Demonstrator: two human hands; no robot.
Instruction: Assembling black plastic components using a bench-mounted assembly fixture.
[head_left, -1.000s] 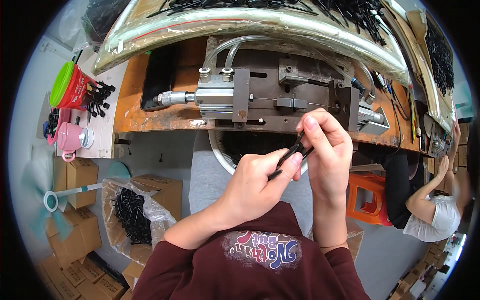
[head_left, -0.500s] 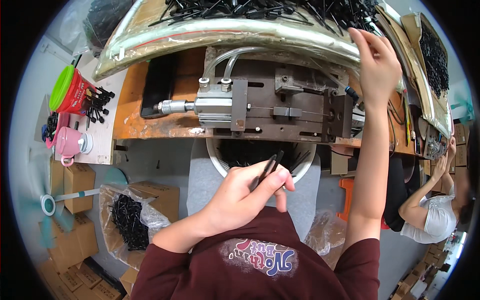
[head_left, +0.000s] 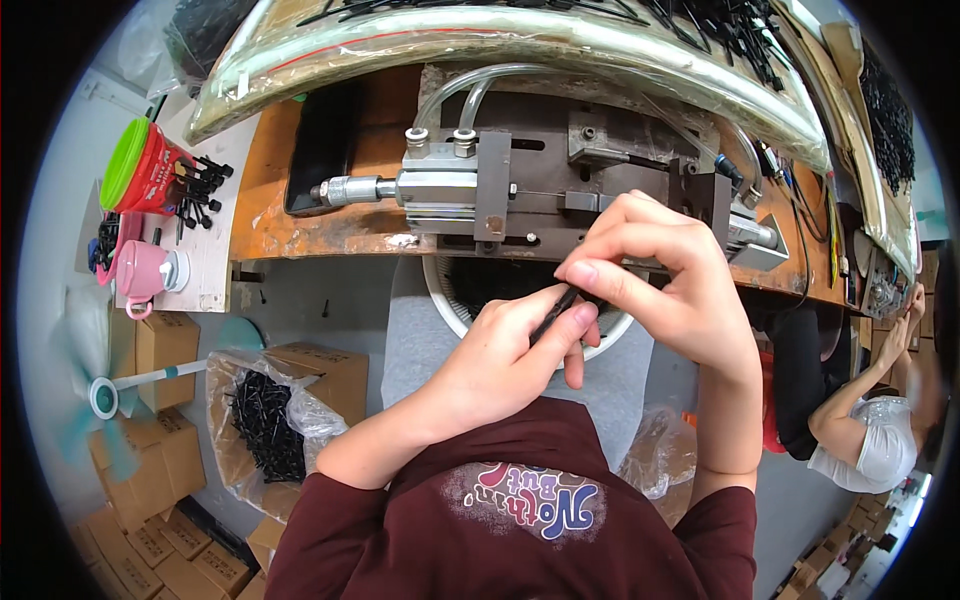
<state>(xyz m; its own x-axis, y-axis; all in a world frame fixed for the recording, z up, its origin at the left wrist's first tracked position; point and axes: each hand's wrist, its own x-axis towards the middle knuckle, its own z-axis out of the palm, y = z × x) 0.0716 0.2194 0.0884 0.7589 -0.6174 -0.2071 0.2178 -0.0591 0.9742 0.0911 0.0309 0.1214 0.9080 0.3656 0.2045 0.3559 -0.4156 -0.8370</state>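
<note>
While both hands met in the middle of the frame, the left hand (head_left: 500,360) and right hand (head_left: 665,290) pinched a thin black stick (head_left: 556,312) above the white bucket (head_left: 440,300), likely to catch drops.

The person wears a maroon short-sleeved shirt (head_left: 520,520) with a colourful printed patch on its near chest. 2 bare forearms come out of the sleeves; both hands are ungloved.

A worn orange wooden workbench (head_left: 300,215) runs across the top, bearing a grey metal pneumatic press (head_left: 480,185). Below lies grey concrete floor (head_left: 310,300) with brown cardboard boxes (head_left: 160,350), a teal standing fan (head_left: 95,395), and a clear plastic bag of black parts (head_left: 265,425).
</note>
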